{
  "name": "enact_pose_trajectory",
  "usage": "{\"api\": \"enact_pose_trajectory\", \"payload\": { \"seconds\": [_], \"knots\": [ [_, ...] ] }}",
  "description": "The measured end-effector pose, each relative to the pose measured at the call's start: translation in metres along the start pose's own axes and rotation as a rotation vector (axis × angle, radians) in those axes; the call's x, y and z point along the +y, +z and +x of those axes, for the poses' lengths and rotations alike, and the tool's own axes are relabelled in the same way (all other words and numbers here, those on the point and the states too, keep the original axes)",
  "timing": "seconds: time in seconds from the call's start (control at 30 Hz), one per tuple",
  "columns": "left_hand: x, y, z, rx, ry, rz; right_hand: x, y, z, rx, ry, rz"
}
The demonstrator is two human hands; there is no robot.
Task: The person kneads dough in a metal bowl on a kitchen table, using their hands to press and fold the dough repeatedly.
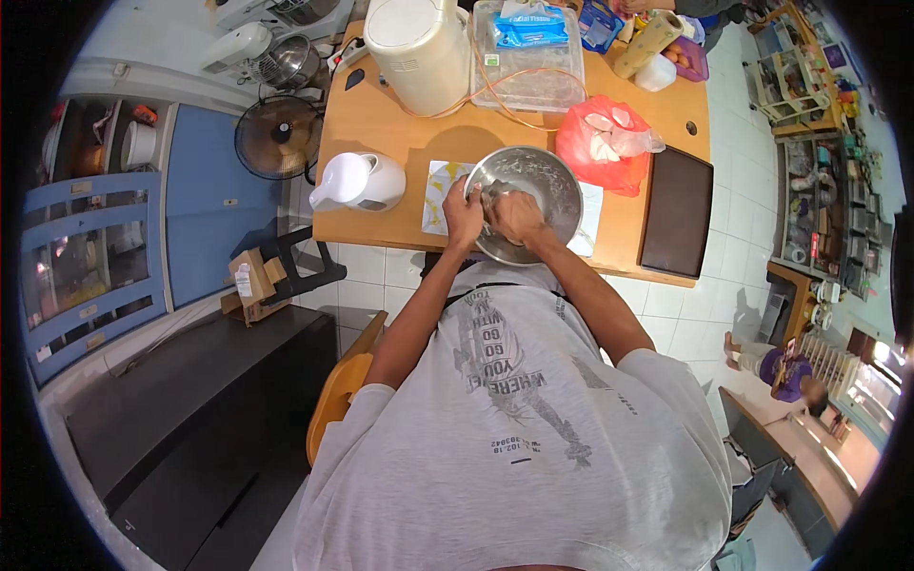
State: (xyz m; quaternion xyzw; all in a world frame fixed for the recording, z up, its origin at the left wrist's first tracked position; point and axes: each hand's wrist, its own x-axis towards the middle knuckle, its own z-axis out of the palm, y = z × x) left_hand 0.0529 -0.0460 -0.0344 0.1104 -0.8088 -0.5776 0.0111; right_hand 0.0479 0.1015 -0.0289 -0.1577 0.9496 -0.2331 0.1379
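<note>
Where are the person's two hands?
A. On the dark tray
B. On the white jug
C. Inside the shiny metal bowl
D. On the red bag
C: the left hand and right hand are both down in the metal bowl, while the white jug stands untouched to its left.

Packages and labels around the wooden table

A blue plastic packet lies inside the clear rectangular plastic tub at the table's far edge. A second blue pouch sits just right of it. A red plastic bag slumps near the steel bowl. On the floor to the left, a brown cardboard box with a white label leans on a black stand
</note>
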Motion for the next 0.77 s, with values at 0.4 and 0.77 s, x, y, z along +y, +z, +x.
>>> {"api": "enact_pose_trajectory", "payload": {
  "seconds": [0.4,0.77],
  "knots": [
    [0.01,-0.011,0.008,0.023,-0.048,0.04,0.006,-0.028,-0.023,0.316,-0.076,0.47],
    [0.001,-0.007,0.013,-0.04,-0.007,0.092,0.009,0.003,-0.026,-0.019,-0.136,0.031]
  ]
}}
